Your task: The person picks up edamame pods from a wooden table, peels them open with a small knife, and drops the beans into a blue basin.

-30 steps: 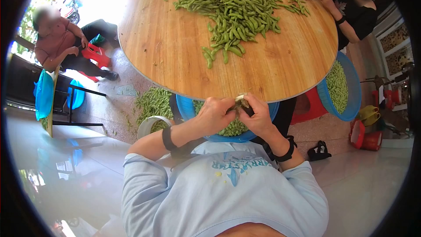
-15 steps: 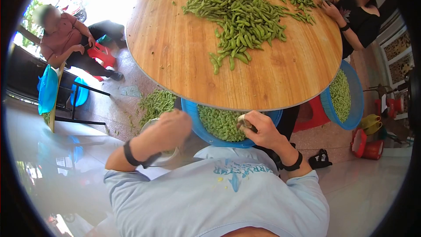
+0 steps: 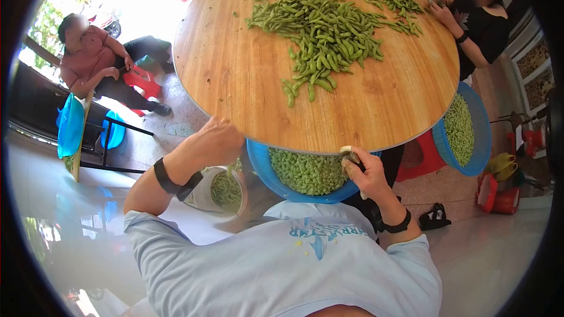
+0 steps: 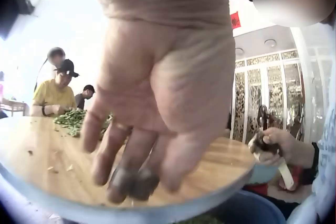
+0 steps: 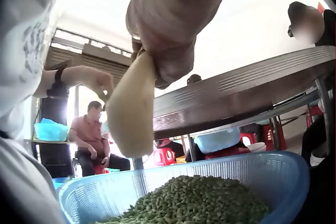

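Note:
My left hand is out at the table's left front edge, above a white bucket of green pods. In the left wrist view its fingers hang loosely, with dark fingertips and nothing seen between them. My right hand, at the table's front edge, grips a small dark object. A pale strip hangs below that hand, looking broad and smooth in the right wrist view; what the held object is, I cannot tell. Beneath is a blue basket of shelled green beans.
Piled soybean pods cover part of the round wooden table. A second blue basket of beans stands at right by a red stool. One person sits at left, another works at the table's right.
My left hand has left the right hand and swung leftward from over the basket to above the white bucket. The right hand stays near the table edge, still gripping the dark object.

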The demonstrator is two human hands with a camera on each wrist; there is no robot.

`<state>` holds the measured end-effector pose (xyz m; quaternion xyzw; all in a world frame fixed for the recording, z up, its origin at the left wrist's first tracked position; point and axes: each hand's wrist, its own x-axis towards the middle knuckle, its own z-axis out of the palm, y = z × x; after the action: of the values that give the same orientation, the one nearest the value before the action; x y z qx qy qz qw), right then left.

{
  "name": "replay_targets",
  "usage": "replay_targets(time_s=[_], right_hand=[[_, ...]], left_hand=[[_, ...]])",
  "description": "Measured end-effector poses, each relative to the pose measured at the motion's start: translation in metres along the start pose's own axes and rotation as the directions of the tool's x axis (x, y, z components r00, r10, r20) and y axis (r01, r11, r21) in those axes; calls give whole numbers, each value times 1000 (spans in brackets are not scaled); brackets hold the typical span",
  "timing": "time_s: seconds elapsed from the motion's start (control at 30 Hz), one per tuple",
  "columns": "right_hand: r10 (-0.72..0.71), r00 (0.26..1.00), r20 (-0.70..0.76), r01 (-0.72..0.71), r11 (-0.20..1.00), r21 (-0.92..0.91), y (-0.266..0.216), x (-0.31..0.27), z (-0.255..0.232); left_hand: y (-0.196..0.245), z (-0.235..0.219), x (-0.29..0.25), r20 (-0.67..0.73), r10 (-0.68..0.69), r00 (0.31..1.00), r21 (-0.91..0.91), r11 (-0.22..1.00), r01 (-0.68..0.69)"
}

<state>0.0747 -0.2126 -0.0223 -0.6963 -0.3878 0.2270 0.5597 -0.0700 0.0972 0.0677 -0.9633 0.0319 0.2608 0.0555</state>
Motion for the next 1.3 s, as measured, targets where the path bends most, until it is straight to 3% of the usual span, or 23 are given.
replay_targets(time_s=[0.03,0.07,0.1,0.13,0.17,0.2,0.3,0.43,0.5,0.53,0.57,0.6,0.63,0.7,0.77,1.0,1.17,1.27,1.3], right_hand=[[52,998,43,-59,984,170,-2,3,2],[95,991,95,-122,936,330,-3,6,5],[92,991,93,-118,937,328,-4,8,7],[99,986,137,-147,906,398,-4,9,9],[103,978,180,-177,869,462,-6,10,10],[101,979,177,-173,872,458,-8,12,12],[105,985,138,-155,888,433,-9,13,13],[150,980,131,-196,839,508,-5,13,16],[155,981,118,-195,812,550,-7,20,17],[148,981,129,-196,781,592,-8,23,18],[143,980,140,-199,748,633,-9,25,19],[154,980,128,-201,745,636,-10,28,20],[147,980,134,-199,692,694,-13,32,22],[148,980,131,-196,633,749,-16,33,26],[171,966,193,-254,510,822,-17,32,27],[91,967,238,-252,472,845,-12,27,27],[79,979,190,-203,525,826,-12,29,28],[166,979,118,-193,573,796,-20,29,32],[165,979,118,-193,574,796,-19,29,34]], left_hand=[[1,-11,10,-69,-31,997,-6,1000,31],[2,-16,22,-290,11,957,-29,999,-20],[3,-17,35,-495,44,868,-42,996,-74],[3,-16,50,-499,43,866,-42,996,-74],[3,-14,67,-569,80,818,-46,991,-129],[1,-11,83,-637,116,762,-42,982,-185],[-6,2,114,-705,93,703,-106,967,-234],[-6,3,123,-701,24,713,-185,959,-213],[6,5,119,-854,23,519,-213,896,-391],[15,3,114,-851,36,523,-209,891,-402],[28,1,108,-671,-117,732,-646,577,-500],[41,-1,101,-403,-119,908,-914,113,-391],[54,-5,95,-401,-104,910,-914,110,-390],[74,-9,84,-268,-121,956,-934,-212,-288],[80,1,86,-265,-95,960,-932,-231,-280],[89,9,88,-293,-122,948,-893,-320,-317],[92,16,89,-343,-159,926,-861,-340,-378],[98,23,92,-405,-260,877,-839,-277,-469],[99,26,95,-520,-319,792,-821,-68,-567]])
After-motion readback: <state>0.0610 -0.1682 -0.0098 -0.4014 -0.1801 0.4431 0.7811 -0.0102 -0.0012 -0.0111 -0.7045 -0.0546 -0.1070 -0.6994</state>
